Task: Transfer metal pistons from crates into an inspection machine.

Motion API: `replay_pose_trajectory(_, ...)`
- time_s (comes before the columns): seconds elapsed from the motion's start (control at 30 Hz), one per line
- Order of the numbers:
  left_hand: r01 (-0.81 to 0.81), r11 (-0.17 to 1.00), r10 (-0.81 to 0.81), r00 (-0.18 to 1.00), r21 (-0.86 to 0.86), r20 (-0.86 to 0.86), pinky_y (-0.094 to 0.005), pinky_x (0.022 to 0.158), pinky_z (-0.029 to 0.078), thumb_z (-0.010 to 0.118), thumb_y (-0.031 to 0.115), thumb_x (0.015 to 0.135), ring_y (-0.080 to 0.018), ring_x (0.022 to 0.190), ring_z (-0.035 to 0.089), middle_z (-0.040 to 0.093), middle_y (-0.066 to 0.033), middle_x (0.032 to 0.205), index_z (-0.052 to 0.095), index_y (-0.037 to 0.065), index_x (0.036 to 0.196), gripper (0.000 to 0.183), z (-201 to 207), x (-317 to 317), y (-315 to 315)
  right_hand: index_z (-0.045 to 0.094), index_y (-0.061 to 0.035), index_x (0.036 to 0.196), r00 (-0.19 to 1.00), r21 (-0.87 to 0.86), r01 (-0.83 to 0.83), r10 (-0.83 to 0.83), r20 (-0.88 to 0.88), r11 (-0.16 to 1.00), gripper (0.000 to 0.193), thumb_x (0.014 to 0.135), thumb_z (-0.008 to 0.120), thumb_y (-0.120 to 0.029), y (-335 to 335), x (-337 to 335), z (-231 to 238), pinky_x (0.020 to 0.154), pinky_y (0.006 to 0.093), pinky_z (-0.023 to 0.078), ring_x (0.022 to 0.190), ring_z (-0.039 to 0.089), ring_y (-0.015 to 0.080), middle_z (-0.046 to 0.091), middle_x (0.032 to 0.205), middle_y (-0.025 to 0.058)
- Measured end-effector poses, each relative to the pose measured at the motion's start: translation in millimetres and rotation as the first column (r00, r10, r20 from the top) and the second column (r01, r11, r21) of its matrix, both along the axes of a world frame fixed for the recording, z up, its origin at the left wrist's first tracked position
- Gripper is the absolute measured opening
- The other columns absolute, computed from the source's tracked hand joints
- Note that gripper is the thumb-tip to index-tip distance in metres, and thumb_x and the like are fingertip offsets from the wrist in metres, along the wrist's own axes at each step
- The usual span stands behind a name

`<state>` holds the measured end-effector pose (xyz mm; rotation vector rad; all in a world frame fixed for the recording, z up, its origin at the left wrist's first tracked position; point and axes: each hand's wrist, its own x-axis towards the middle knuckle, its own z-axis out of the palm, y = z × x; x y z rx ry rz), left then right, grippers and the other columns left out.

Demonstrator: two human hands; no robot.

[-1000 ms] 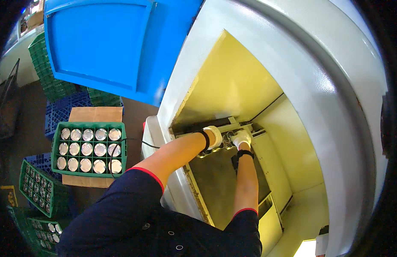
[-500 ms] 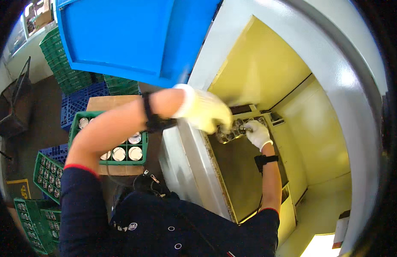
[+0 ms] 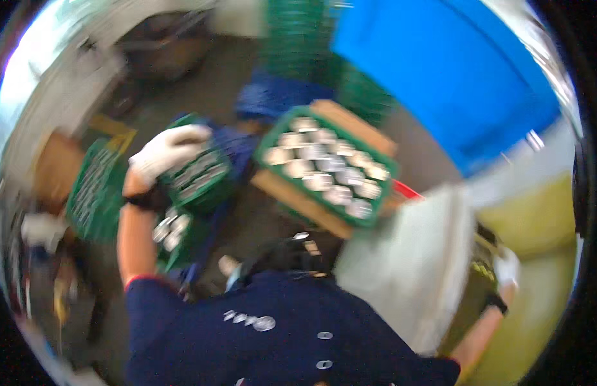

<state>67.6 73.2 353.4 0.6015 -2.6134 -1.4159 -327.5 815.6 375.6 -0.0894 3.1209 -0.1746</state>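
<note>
My left hand (image 3: 172, 151), in a white glove, reaches over a green crate (image 3: 211, 193) at the left. Its fingers look stretched out, and nothing shows in them. Rows of metallic parts (image 3: 201, 174) fill that crate; blur hides whether the fingers touch them. At the far right my right hand (image 3: 507, 267), also gloved, is inside the yellow-walled cabinet (image 3: 533, 219). It is beside several small shiny parts (image 3: 484, 269); its fingers are too smeared to read.
A green crate of round silvery parts (image 3: 337, 164) stands on cardboard (image 3: 305, 204) in the middle. Another filled green crate (image 3: 96, 186) is farther left. Stacked green crates (image 3: 292, 38) stand at the back, beside a large blue panel (image 3: 446, 71). A pale cabinet edge (image 3: 408, 264) separates crates and cabinet.
The view has swung left. My left hand has left the shiny parts in the cabinet and moved to the left crate. My right hand stays in the cabinet.
</note>
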Motion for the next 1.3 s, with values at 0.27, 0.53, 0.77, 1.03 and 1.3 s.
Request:
replay_pose_trajectory(0.27,-0.637,0.732,0.648,0.76,0.244,0.04,-0.0301,0.089,0.05,0.067,0.016,0.086,-0.0151,0.101,0.063,0.07,-0.0071,0.109,0.069,0.004,0.114,0.03,-230.6,295.0,-125.4,0.059,0.0001,0.13,0.668,-0.43,-0.716,0.717,-0.197,0.55,0.041,0.088,0.059,-0.001,-334.2,85.5,12.2,0.107,0.0355,0.041,0.119,0.056,0.0224,0.061,0.128,0.0107)
replay_pose_trajectory(0.53,-0.759,0.651,0.584,0.505,0.005,0.636,-0.0355,0.099,0.049,0.067,0.032,0.078,-0.0275,0.114,0.064,0.07,-0.012,0.12,0.074,0.009,0.11,0.04,-407.2,436.3,-78.2,0.069,-0.0119,0.107,-0.288,-0.241,-0.945,0.912,0.293,-0.221,0.027,0.083,0.065,-0.022,-724.1,300.8,-166.7,0.09,0.0415,0.052,0.103,0.065,0.0336,0.069,0.111,0.0133)
replay_pose_trajectory(0.77,-0.88,0.432,0.593,0.442,0.197,0.673,-0.0397,0.095,0.05,0.065,0.027,0.078,-0.031,0.107,0.066,0.071,-0.0139,0.112,0.073,0.011,0.111,0.038,-447.1,419.1,-34.9,0.071,-0.0131,0.105,-0.657,-0.353,-0.749,0.56,0.505,-0.561,0.028,0.084,0.059,-0.026,-898.8,437.1,-349.0,0.085,0.0426,0.053,0.099,0.066,0.0321,0.069,0.109,0.0096)
replay_pose_trajectory(1.03,-0.834,0.469,0.853,0.342,-0.291,0.395,-0.0463,0.082,0.051,0.06,0.019,0.081,-0.0363,0.091,0.063,0.067,-0.0152,0.1,0.067,0.009,0.103,0.025,-525.8,369.4,-146.6,0.066,-0.0129,0.088,-0.763,0.003,-0.646,0.646,-0.03,-0.763,0.014,0.078,0.057,-0.013,-1089.0,572.9,-551.5,0.071,0.0443,0.049,0.079,0.063,0.0291,0.064,0.083,0.0095)
replay_pose_trajectory(1.3,-0.714,0.443,0.892,0.293,-0.542,0.344,-0.0421,0.076,0.052,0.068,0.017,0.073,-0.0299,0.086,0.065,0.068,-0.0103,0.095,0.07,0.012,0.099,0.026,-595.4,361.7,-210.8,0.074,-0.007,0.077,-0.818,0.223,-0.493,0.536,0.209,-0.841,0.013,0.076,0.062,-0.01,-1136.1,630.5,-613.2,0.061,0.0409,0.054,0.071,0.071,0.0293,0.071,0.075,0.0138)
